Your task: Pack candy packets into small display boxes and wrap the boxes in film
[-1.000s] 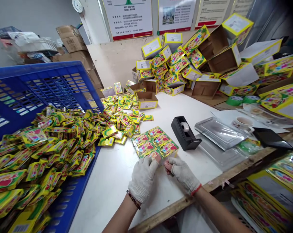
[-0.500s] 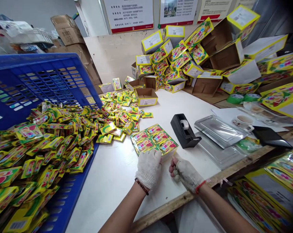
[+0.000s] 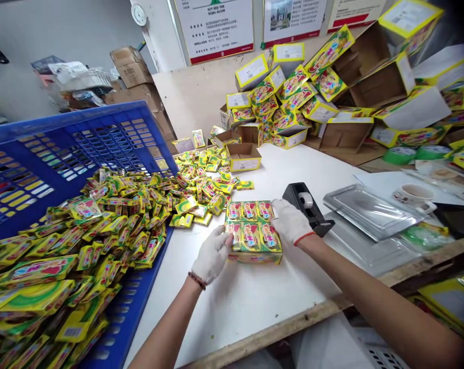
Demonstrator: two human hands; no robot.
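A squared block of yellow foil packets (image 3: 253, 233) with colourful printed faces sits on the white table (image 3: 232, 302), several packets to a row. My left hand (image 3: 212, 254), in a white knit glove, presses against the block's left side. My right hand (image 3: 291, 221), gloved the same way, grips its upper right corner. Between them the hands hold the block. Just beyond my right hand stands a black tape dispenser (image 3: 303, 202), close to my glove.
A blue plastic crate (image 3: 112, 141) holding a large heap of loose packets stands on the left. Loose packets (image 3: 203, 189) spill across the table beyond it. An open cardboard box (image 3: 244, 156) and piled yellow cartons (image 3: 281, 92) stand behind. A metal tray (image 3: 370, 211) and cup (image 3: 413, 193) lie right.
My hands have moved from the block's near edge to its left and right sides. The block now looks squared and more upright. The whole view has shifted slightly.
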